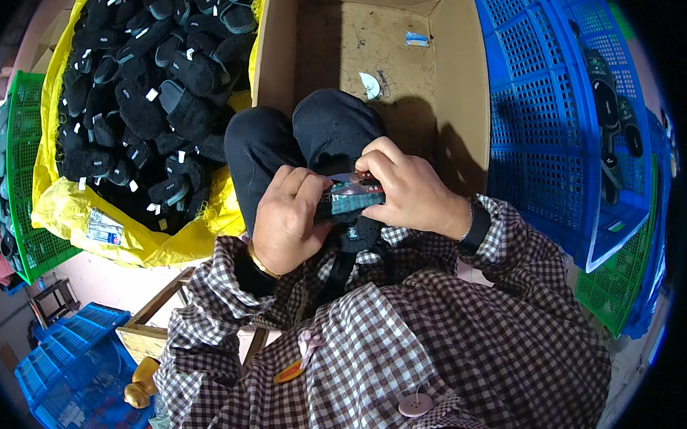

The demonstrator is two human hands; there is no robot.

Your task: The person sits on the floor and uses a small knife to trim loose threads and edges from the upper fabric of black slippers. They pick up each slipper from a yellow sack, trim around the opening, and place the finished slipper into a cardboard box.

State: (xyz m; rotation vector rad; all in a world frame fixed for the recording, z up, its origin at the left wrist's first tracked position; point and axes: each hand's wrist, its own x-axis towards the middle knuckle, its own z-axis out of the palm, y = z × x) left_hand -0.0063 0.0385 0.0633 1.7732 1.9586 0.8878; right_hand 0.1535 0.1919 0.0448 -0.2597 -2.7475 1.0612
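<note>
Over my lap, both hands pinch a small dark strap-like piece with a green patterned face [349,203], which looks like a slipper's upper. A shiny, film-like patch shows along its top edge. My left hand [287,218] closes on its left end, fingers curled. My right hand [411,188] grips the right end, thumb below and fingers on top. Just beneath hangs a fuzzy black part [355,237] with a small pale label; whether it joins the held piece I cannot tell.
At left, a yellow sack [128,242] holds many fuzzy black slipper pieces [139,103] with white tags. Ahead stands an open cardboard box [368,45] with paper scraps. Blue crates [542,132] rise at right, one holding sandals [609,104]. A green crate [38,191] stands far left; a wooden stool [147,336] is lower left.
</note>
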